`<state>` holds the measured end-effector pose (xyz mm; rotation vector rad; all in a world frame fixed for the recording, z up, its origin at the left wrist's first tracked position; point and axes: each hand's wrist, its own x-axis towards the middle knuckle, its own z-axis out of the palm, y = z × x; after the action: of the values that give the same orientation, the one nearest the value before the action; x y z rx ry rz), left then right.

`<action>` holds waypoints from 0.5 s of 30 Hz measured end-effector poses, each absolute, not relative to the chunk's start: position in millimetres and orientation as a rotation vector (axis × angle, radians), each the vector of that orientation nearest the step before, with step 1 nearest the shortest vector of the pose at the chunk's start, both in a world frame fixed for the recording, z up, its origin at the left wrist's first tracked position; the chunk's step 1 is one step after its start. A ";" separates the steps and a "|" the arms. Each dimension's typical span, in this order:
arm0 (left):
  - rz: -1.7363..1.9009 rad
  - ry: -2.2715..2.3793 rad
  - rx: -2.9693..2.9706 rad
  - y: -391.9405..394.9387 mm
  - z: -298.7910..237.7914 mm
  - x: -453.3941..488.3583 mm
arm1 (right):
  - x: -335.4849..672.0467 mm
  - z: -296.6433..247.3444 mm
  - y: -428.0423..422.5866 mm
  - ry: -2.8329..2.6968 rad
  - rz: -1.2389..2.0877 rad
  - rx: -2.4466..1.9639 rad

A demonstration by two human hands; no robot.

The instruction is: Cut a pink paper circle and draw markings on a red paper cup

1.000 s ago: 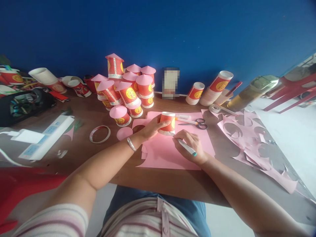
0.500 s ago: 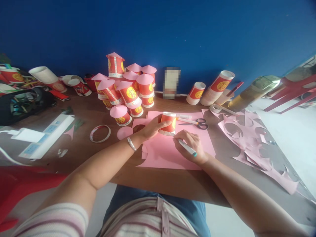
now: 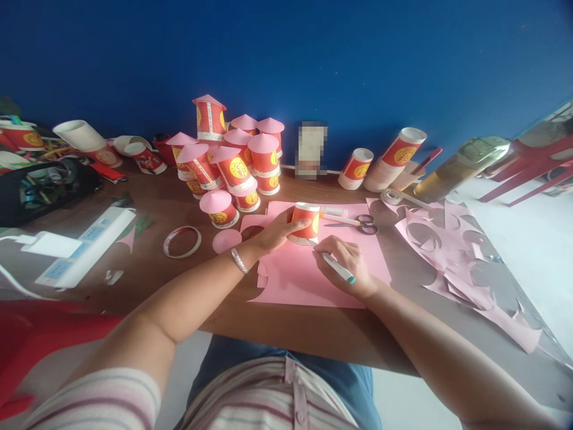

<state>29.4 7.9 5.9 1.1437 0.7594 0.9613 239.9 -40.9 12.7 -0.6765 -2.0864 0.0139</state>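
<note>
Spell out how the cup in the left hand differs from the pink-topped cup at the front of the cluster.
The held cup has no cone, showing a bare white upper edge; the pink-topped cup has a pink cone.
The held cup is gripped by the left hand, whereas the pink-topped cup stands untouched.
Both are red with yellow markings and a white lower edge.

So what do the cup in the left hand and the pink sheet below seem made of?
The printed red cup looks like smooth paperboard, perhaps coated, going by its white edges and yellow print. The pink sheet seems matte paper or thin card: flat, without glare.
</note>
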 end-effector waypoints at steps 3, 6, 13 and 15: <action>0.964 0.772 1.148 7.0 7.2 29.4 | 240.7 14.4 -41.0 -2.099 0.037 -0.658; 0.962 0.766 1.157 6.8 7.6 28.9 | 242.0 14.5 -40.9 -2.111 0.080 -0.659; 0.953 0.719 1.154 8.7 4.9 28.8 | 242.6 11.3 -39.3 -2.093 0.076 -0.677; 0.960 0.716 1.153 8.3 5.3 29.2 | 242.2 11.4 -38.8 -2.081 0.056 -0.684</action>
<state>29.2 8.3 5.3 1.1534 0.7157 0.9599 242.2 -38.8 11.4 -0.6835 -2.0806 0.0556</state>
